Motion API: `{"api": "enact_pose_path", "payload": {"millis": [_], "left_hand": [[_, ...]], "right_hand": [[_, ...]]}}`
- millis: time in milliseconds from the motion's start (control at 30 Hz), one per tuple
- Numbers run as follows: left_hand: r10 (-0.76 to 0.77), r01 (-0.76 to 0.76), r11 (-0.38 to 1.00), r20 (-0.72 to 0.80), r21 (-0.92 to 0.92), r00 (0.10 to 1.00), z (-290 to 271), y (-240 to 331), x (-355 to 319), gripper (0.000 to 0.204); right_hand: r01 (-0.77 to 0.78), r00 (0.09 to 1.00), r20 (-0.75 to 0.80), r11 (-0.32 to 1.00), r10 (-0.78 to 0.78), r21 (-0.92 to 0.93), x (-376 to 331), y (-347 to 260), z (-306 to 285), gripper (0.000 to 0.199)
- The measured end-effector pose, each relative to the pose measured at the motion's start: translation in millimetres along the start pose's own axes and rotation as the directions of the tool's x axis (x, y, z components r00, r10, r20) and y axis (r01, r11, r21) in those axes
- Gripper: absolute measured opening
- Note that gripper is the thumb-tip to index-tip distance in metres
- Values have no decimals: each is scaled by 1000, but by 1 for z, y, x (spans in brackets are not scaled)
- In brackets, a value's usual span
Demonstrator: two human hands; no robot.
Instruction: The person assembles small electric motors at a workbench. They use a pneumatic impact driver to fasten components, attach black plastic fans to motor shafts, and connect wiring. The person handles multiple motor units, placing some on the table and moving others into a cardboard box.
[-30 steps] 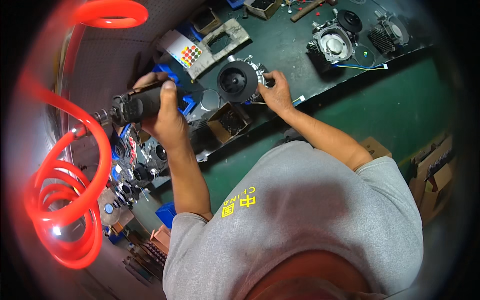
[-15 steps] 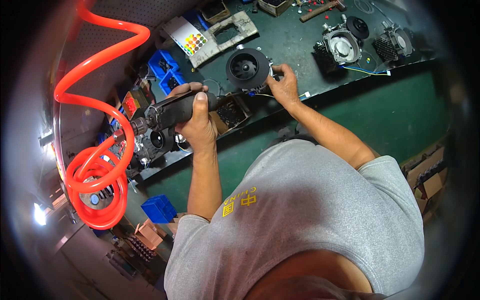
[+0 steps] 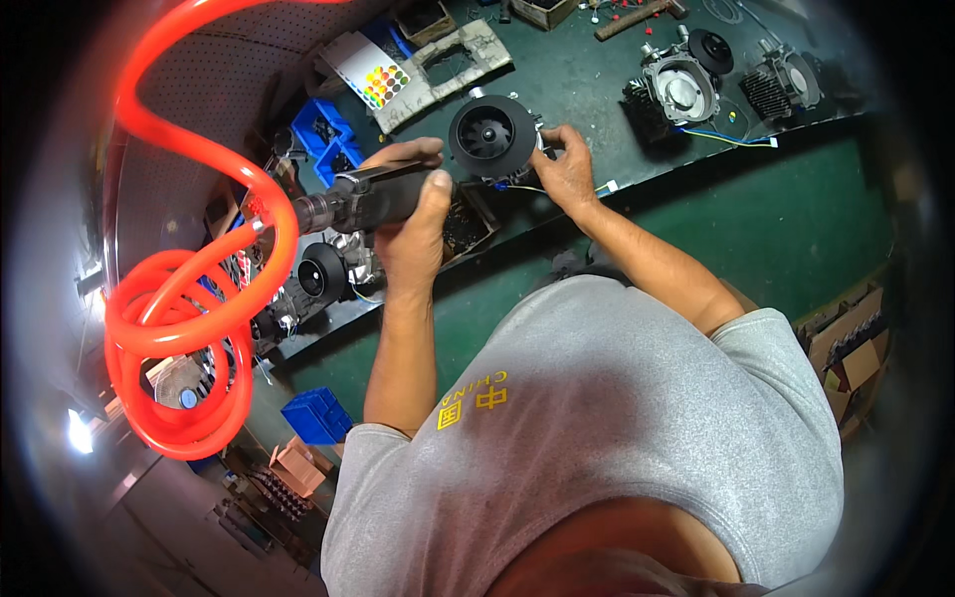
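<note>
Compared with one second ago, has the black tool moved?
Yes. The black tool has moved rightward: the left hand holding it now hides part of the cardboard box, which it did not cover then.

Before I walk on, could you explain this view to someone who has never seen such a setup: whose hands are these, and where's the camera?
There's no robot here: a person works with two bare hands. A fisheye camera on the person's head looks down, so straight edges bend. The left hand holds a black air tool, joined to a coiled red hose. The right hand touches the side of a black fan unit; how firmly, I can't tell. That unit sits on a dark green workbench, which also bears a hammer, blue bins and another fan assembly.
</note>
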State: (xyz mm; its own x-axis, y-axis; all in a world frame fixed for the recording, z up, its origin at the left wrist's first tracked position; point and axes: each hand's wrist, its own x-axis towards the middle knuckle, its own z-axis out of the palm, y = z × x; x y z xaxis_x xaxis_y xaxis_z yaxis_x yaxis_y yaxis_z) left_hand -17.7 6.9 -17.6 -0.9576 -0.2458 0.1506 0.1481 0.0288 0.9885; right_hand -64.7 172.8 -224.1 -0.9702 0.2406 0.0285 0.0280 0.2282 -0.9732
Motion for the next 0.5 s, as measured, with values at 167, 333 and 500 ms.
{"api": "enact_pose_path", "payload": {"millis": [167, 333, 500], "left_hand": [[112, -111, 993, 30, -42, 993, 4, -17, 0, 36], [146, -145, 987, 23, -66, 989, 7, -22, 0, 36], [22, -20, 1000, -147, 18, 989, 12, 8, 8, 31]], "right_hand": [[3, 1000, -7, 1000, -3, -16, -1, -10, -2, 34], [3, 1000, -3, 1000, -3, 5, -1, -11, -5, 31], [66, 997, -36, 998, -65, 18, 2, -3, -2, 29]]}}
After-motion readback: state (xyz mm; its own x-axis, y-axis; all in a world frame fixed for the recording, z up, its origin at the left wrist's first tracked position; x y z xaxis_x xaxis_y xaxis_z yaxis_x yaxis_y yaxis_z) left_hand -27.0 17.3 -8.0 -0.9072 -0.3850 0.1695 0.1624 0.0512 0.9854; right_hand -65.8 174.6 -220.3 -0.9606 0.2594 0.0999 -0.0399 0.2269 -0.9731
